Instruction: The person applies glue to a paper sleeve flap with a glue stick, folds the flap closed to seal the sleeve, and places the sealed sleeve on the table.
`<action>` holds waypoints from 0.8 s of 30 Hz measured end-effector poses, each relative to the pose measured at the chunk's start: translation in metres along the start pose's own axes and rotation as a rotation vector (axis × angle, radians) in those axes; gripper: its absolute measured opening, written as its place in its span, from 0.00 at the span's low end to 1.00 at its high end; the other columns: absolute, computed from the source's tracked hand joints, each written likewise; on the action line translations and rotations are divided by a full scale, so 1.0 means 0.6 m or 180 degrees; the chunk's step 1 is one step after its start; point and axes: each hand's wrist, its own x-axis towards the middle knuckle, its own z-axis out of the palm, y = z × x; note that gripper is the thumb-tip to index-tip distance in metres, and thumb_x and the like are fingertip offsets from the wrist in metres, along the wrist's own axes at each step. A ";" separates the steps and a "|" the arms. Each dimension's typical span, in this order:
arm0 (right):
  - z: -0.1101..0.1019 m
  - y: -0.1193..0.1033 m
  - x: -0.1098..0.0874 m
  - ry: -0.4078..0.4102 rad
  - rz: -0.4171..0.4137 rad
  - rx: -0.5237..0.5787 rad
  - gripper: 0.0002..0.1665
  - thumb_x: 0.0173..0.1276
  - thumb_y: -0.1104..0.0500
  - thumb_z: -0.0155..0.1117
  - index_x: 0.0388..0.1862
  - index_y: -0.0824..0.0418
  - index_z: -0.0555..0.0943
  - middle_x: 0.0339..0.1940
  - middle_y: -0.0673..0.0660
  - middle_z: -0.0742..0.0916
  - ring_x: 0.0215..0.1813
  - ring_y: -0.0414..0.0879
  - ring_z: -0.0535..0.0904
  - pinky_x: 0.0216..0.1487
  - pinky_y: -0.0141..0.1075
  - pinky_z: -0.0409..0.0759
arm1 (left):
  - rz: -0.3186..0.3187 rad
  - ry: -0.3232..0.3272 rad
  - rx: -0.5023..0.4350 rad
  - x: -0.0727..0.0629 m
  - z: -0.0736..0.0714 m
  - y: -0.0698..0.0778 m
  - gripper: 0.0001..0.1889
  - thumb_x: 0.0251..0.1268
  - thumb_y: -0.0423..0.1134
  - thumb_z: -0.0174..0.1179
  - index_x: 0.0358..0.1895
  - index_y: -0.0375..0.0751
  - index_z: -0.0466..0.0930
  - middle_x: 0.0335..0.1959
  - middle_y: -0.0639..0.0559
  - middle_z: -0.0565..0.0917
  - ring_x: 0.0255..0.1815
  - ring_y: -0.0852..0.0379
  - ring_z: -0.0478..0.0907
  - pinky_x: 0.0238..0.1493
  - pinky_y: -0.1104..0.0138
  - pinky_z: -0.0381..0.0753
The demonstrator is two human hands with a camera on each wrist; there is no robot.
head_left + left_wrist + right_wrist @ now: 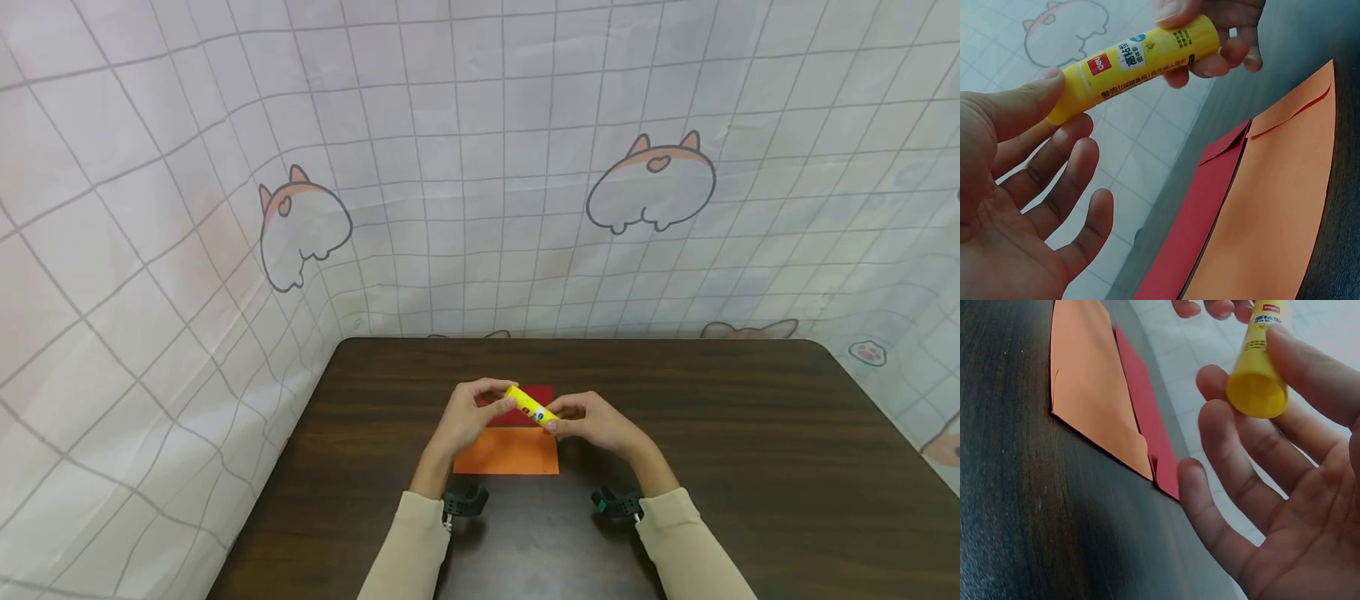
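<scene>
Between both hands a yellow glue stick (531,406) is held tilted above the table, its label showing in the left wrist view. My left hand (467,414) pinches its upper left end between thumb and forefinger, the other fingers spread loosely. At the opposite end, my right hand (597,425) grips the tube with thumb and fingertips; its round end (1257,395) faces the right wrist camera. Below the hands lie an orange envelope (506,452) and, just behind it, a red envelope (536,393), partly hidden by the left hand and the glue stick. Both envelopes have a folded flap at one end.
The dark wood-grain table (750,450) extends around the envelopes on both sides. A white grid-patterned cloth (480,167) with cartoon animals hangs behind the table's far edge and along its sides. Each wrist wears a black strap (465,502).
</scene>
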 end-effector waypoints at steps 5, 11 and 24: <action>0.003 0.001 0.001 -0.0040 0.0072 -0.0187 0.18 0.72 0.54 0.69 0.53 0.65 0.85 0.44 0.59 0.90 0.47 0.59 0.86 0.53 0.47 0.86 | 0.0005 -0.0050 0.0036 0.001 0.004 0.000 0.15 0.70 0.44 0.66 0.57 0.48 0.87 0.47 0.49 0.86 0.45 0.53 0.78 0.48 0.53 0.83; 0.007 0.001 0.001 -0.0038 0.0105 -0.0254 0.18 0.72 0.54 0.69 0.52 0.67 0.85 0.43 0.60 0.90 0.44 0.55 0.83 0.51 0.48 0.83 | 0.0008 -0.0063 0.0104 0.000 0.009 0.000 0.14 0.70 0.45 0.66 0.56 0.53 0.87 0.47 0.50 0.86 0.46 0.52 0.77 0.44 0.62 0.80; 0.007 0.002 0.003 0.0004 -0.0013 -0.0496 0.11 0.70 0.59 0.70 0.49 0.60 0.86 0.39 0.55 0.88 0.40 0.48 0.81 0.43 0.41 0.81 | 0.0038 -0.0090 0.0221 -0.001 0.010 0.000 0.16 0.70 0.45 0.66 0.58 0.51 0.85 0.46 0.52 0.86 0.43 0.54 0.79 0.43 0.65 0.82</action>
